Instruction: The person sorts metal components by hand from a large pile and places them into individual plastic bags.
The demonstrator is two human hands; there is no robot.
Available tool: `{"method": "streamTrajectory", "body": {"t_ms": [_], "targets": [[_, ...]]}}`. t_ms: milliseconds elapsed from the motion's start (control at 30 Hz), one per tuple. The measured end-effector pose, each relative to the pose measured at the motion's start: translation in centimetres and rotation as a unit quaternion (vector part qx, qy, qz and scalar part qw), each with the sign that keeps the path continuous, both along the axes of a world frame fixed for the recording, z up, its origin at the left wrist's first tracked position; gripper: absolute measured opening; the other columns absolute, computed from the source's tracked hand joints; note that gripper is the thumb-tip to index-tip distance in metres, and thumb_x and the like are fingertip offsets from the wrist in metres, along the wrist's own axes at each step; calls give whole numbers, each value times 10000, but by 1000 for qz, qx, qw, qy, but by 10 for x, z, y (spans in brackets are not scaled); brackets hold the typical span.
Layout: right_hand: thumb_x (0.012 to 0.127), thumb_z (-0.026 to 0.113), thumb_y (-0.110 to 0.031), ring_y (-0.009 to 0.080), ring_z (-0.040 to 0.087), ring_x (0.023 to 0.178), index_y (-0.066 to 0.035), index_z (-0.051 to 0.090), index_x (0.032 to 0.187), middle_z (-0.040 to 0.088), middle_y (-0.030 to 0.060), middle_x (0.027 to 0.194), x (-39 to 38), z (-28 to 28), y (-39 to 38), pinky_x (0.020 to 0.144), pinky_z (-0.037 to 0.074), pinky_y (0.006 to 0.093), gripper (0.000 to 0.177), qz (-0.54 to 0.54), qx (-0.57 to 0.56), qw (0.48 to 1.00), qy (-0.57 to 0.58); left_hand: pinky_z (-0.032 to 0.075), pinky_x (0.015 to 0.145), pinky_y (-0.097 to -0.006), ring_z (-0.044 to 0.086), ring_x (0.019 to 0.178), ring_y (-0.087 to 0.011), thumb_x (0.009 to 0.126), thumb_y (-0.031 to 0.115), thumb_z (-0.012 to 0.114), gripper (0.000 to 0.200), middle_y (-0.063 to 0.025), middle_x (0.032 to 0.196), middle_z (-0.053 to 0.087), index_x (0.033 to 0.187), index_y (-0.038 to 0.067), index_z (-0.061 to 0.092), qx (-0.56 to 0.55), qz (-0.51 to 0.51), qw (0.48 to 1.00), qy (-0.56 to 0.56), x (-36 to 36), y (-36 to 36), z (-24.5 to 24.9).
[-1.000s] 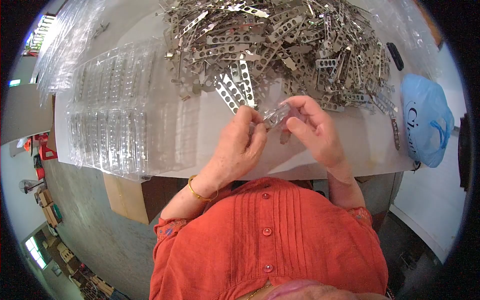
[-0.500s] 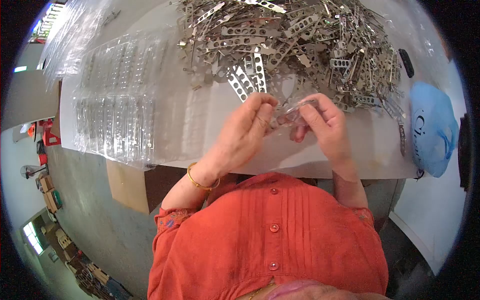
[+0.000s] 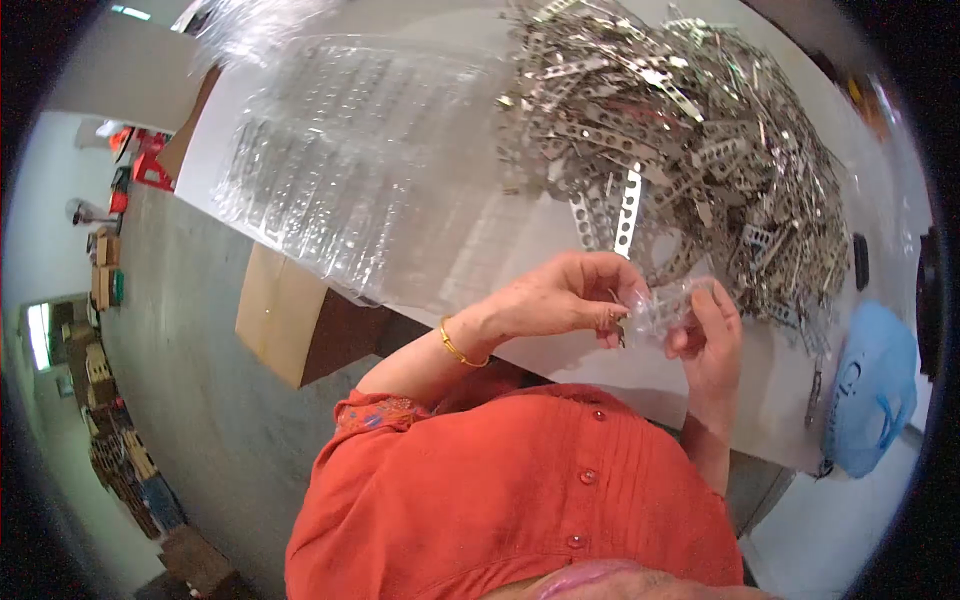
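My left hand [image 3: 565,297], with a gold bangle at the wrist, pinches a small metal strip [image 3: 622,328] between thumb and fingers; most of the strip is hidden by them. A crumpled clear plastic bag [image 3: 660,310] spans the gap between my hands, touching the left fingertips. On its other side, my right hand [image 3: 710,330] has its fingers closed on the bag. Just beyond my hands, a bright perforated metal strip [image 3: 628,212] lies at the near edge of a large heap of similar metal strips [image 3: 690,140].
Rows of filled clear plastic packets [image 3: 310,190] cover the table's left side. Plastic film [image 3: 245,30] is bunched at the far left. A blue plastic bag [image 3: 868,395] sits at the right edge, near a black object [image 3: 861,262]. Below the table stands a cardboard box [image 3: 280,315].
My view has turned, so the table now appears slanted. My hands have drawn apart a little, and a metal end now shows under my left thumb.
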State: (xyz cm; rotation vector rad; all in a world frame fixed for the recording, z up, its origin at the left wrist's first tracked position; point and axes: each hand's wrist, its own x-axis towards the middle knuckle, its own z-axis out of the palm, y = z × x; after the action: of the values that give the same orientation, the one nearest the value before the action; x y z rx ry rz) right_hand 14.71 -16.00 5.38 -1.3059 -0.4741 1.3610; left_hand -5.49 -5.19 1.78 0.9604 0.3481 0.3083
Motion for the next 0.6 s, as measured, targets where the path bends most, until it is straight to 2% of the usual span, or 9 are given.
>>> {"method": "streamTrajectory", "body": {"t_ms": [100,267,333,367,400,433,467,567,600], "targets": [[1001,507,-266,71,498,508,-26,588,967,566,11,685,-3,2,1,470,427,236,255,-1,-15,1000,-23,574,699,-266,666,807,-125,940,87,664,166,-41,986,628,1067,19,580,-44,-2,998,-38,-1,1,2],[1003,508,-260,59,482,512,-33,575,956,544,-7,669,-8,6,1,468,414,207,242,30,-2,999,-46,600,688,-282,683,781,-145,933,91,672,235,-56,999,606,1091,29,509,-50,12,995,-80,0,-3,2],[1001,518,-204,48,485,557,-24,570,964,539,0,740,-7,-3,0,474,421,195,191,2,-15,998,57,600,676,-283,691,789,-151,938,100,668,239,-62,1011,601,1099,33,504,-46,-4,994,-100,1,-4,1],[1001,518,-204,48,485,557,-24,570,964,539,0,740,-8,-7,-1,474,421,195,191,7,-12,998,57,591,656,-278,698,803,-156,943,107,664,221,-66,979,618,1088,33,514,-49,-4,993,-110,2,-5,0],[999,525,-176,45,490,583,-19,568,971,534,6,783,-10,-10,-4,478,428,194,166,47,85,985,-141,591,656,-278,698,803,-156,943,107,664,221,-66,979,618,1088,33,514,-47,0,993,-110,2,-5,2],[997,532,-149,42,495,608,-14,566,979,528,11,826,-12,-14,-6,482,435,194,141,84,178,923,-331,566,622,-270,679,739,-148,947,104,657,201,-84,919,641,1060,29,509,-52,2,994,-92,2,-5,6],[997,532,-149,42,495,608,-14,566,979,528,11,826,-11,-19,-7,482,435,194,141,86,180,923,-330,541,588,-262,661,674,-141,950,101,650,184,-102,859,664,1032,25,505,-59,4,996,-74,1,-5,9],[997,523,-108,37,500,650,-3,568,1002,511,12,890,-6,-27,-7,484,434,188,115,69,147,960,-226,531,574,-258,653,648,-135,959,124,647,181,-92,816,672,1031,26,512,-42,22,997,-68,2,-3,13],[999,521,-113,37,500,652,-1,568,1005,511,9,889,-6,-27,-6,489,432,184,121,52,121,981,-143,531,574,-258,653,648,-135,959,124,647,181,-92,816,672,1031,26,512,-42,22,997,-67,2,-2,12]]}}
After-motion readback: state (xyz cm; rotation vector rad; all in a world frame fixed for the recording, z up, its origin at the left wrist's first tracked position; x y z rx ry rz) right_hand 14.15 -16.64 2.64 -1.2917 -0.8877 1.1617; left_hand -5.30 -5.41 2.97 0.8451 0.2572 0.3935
